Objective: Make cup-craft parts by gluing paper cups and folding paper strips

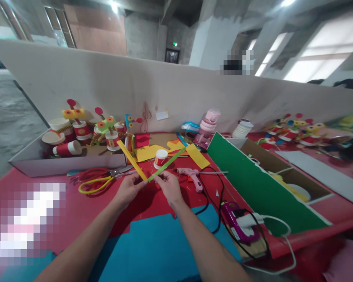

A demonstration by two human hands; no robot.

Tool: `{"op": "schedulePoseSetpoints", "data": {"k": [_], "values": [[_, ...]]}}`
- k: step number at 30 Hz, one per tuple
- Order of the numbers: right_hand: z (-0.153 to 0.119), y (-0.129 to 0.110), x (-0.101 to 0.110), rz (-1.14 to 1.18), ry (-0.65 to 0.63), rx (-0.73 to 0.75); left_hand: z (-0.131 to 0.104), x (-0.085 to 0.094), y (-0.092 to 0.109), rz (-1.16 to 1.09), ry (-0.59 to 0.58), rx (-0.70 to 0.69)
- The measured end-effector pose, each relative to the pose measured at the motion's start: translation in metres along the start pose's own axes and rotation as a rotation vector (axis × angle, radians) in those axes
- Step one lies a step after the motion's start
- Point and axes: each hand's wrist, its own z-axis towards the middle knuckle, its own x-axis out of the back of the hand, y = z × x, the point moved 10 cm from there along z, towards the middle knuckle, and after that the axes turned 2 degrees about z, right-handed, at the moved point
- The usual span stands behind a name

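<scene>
My left hand [131, 188] pinches the lower end of a yellow paper strip [132, 160], which slants up to the left. A green paper strip [172, 159] slants up to the right from my right hand [168, 187], whose fingers are closed on its lower end. The two strips meet in a V between my fingertips; whether they are stuck together I cannot tell. Just behind the strips stands a small red and white paper cup [161, 158]. A pink glue gun [191, 177] lies right of my right hand. Scissors with yellow handles [98, 184] lie left of my left hand.
Paper-cup figures [81, 129] stand in a shallow box [76, 163] at the left. Yellow paper pieces [198, 156] lie behind the cup. To the right are a green-sided box [253, 188] and a purple power strip [238, 223] with cables. Blue sheets [159, 246] cover the front.
</scene>
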Motion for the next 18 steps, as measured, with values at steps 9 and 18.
{"op": "schedulePoseSetpoints", "data": {"k": [9, 18], "values": [[0.017, -0.022, 0.078, -0.005, 0.328, 0.098, 0.002, 0.006, -0.008, 0.114, -0.071, 0.045], [0.017, -0.022, 0.124, 0.307, 0.569, 0.142, 0.002, 0.006, -0.002, 0.164, -0.140, 0.038]]}}
